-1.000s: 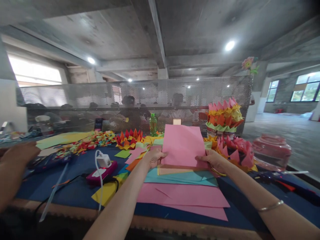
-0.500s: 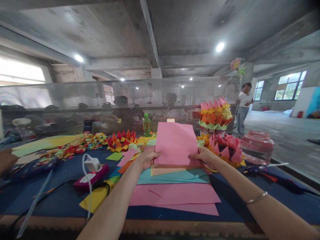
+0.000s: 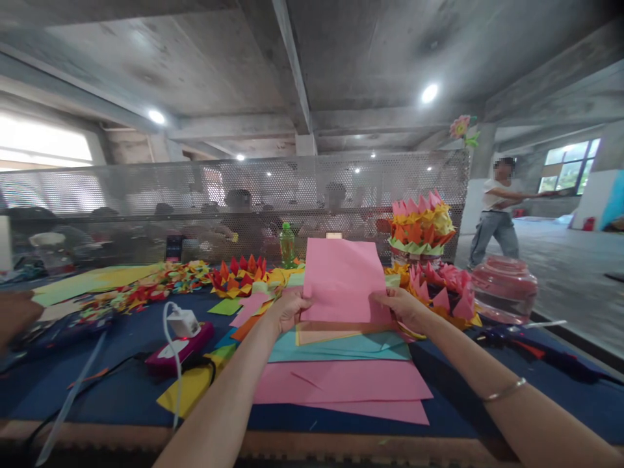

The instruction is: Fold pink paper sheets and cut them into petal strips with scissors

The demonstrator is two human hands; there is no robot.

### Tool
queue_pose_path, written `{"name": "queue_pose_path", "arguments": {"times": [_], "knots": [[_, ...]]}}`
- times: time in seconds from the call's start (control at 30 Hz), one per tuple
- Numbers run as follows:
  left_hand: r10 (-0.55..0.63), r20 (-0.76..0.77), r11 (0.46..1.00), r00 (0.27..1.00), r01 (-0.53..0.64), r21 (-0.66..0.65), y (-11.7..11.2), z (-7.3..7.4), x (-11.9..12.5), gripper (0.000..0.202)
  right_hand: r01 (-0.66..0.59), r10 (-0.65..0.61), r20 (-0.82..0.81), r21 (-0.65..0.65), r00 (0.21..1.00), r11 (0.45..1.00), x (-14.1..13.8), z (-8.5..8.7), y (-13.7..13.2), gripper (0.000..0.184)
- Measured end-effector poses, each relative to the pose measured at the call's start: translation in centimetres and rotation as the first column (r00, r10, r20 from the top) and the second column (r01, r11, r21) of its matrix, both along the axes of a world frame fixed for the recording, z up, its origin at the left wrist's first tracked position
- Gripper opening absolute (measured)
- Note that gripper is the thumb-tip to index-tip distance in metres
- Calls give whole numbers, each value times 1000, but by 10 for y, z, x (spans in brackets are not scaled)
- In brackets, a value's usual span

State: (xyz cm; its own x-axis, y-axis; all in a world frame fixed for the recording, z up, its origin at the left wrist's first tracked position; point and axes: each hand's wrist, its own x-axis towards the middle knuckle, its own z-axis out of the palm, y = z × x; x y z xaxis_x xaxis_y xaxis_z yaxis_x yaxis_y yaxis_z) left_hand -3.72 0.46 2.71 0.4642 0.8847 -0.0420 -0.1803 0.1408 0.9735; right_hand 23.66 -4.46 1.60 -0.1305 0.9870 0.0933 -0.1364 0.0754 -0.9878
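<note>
A pink sheet of paper point(image 3: 344, 278) stands upright above the table, held by both hands at its lower corners. My left hand point(image 3: 288, 307) pinches the lower left edge and my right hand point(image 3: 405, 307) pinches the lower right edge. Under them lies a stack of flat sheets: an orange sheet point(image 3: 336, 332), a teal sheet point(image 3: 341, 350) and larger pink sheets point(image 3: 341, 383). A thin bangle point(image 3: 504, 390) circles my right wrist.
Folded paper flowers point(image 3: 423, 227) and a pink lidded jar point(image 3: 504, 288) stand at the right. A white charger on a magenta device point(image 3: 181, 331) with cables lies at the left, near another person's hand point(image 3: 14, 315). A mesh screen point(image 3: 234, 201) backs the table. A person walks at far right.
The view shifted slightly. My hands keep the same hold on the pink sheet. The person at the far right has stepped further right with an arm stretched out.
</note>
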Motion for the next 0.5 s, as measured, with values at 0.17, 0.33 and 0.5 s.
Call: {"name": "queue_pose_path", "arguments": {"times": [0.17, 0.33, 0.5], "knots": [[50, -14, 999, 999, -50, 4, -1, 2, -1, 22, -15, 16, 19, -21, 1000, 1000, 2, -2, 2, 26], [67, -31, 998, 997, -67, -12, -2, 4, -5, 25, -13, 14, 38, -27, 999, 1000, 1, -1, 1, 29], [45, -26, 999, 999, -45, -24, -4, 8, -5, 21, -2, 3, 58, -10, 998, 1000, 2, 3, 0, 29]]}}
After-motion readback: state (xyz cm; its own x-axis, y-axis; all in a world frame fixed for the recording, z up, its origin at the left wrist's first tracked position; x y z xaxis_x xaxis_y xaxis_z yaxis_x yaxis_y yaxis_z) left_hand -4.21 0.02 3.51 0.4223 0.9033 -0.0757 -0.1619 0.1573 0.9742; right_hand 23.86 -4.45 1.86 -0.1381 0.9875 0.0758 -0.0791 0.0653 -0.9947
